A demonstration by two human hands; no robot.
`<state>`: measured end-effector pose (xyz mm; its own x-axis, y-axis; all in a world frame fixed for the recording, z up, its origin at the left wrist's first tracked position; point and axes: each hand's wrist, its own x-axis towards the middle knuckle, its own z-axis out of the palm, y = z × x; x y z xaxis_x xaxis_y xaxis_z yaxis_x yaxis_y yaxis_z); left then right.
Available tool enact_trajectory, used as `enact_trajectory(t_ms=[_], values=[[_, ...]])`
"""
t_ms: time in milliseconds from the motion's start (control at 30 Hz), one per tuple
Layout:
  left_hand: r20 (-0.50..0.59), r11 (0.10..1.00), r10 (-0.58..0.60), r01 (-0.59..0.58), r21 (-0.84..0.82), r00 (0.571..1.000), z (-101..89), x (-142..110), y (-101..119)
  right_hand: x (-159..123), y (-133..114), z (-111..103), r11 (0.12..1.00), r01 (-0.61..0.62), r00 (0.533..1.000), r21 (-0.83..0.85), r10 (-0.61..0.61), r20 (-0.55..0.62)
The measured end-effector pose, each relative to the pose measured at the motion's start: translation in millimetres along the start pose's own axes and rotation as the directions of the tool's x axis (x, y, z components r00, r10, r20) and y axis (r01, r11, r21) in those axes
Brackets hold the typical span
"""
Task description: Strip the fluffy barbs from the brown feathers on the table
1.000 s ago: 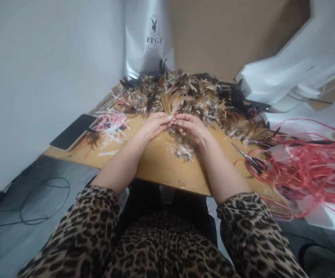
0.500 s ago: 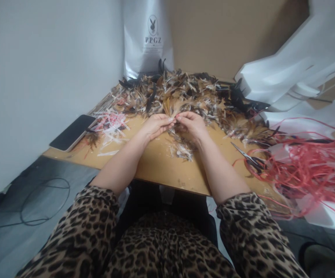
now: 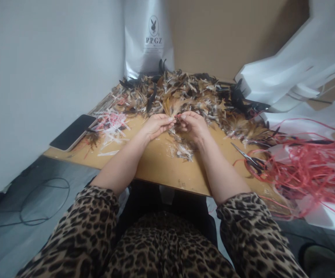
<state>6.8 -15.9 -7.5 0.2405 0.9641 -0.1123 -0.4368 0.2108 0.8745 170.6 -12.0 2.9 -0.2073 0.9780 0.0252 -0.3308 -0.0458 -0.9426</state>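
Observation:
My left hand (image 3: pixel 159 125) is closed, pinching the base of a golden-brown feather bunch (image 3: pixel 171 105) between thumb and fingers. Close beside it, my right hand (image 3: pixel 194 124) pinches a thin red string (image 3: pixel 178 116) that runs to the feather bunch. Behind both hands a wide heap of brown, white and black feathers (image 3: pixel 190 87) covers the back of the table. Small feather scraps (image 3: pixel 183 151) lie on the tabletop below my right hand.
A phone (image 3: pixel 73 132) lies at the table's left edge, near white and pink strips (image 3: pixel 111 121). To the right are scissors (image 3: pixel 250 157) and a tangled pile of red string (image 3: pixel 315 166). A silver-white bag (image 3: pixel 149 50) stands behind the feathers on the wooden table (image 3: pixel 161 166).
My right hand has shifted slightly to the right, away from my left, and the red string now shows between them. My left hand keeps its place.

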Motion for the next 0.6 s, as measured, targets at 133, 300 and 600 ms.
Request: enact_trajectory(t_ms=[133, 300, 600], values=[[0.007, 1.0, 0.004, -0.004, -0.004, 1.0, -1.3, 1, -1, 1, 2, -1, 1.0, -0.007, 1.0, -0.007, 0.007, 0.001], [-0.012, 0.998, 0.057, -0.057, -0.02, 0.998, -2.3, -1, 3, 2, 3, -1, 1.0, -0.009, 0.999, -0.013, 0.009, -0.034], [-0.017, 0.998, 0.062, -0.062, -0.008, 0.998, -0.9, -1, 3, 7, 11, -3, 0.999, -0.036, 0.999, -0.016, 0.036, -0.016]])
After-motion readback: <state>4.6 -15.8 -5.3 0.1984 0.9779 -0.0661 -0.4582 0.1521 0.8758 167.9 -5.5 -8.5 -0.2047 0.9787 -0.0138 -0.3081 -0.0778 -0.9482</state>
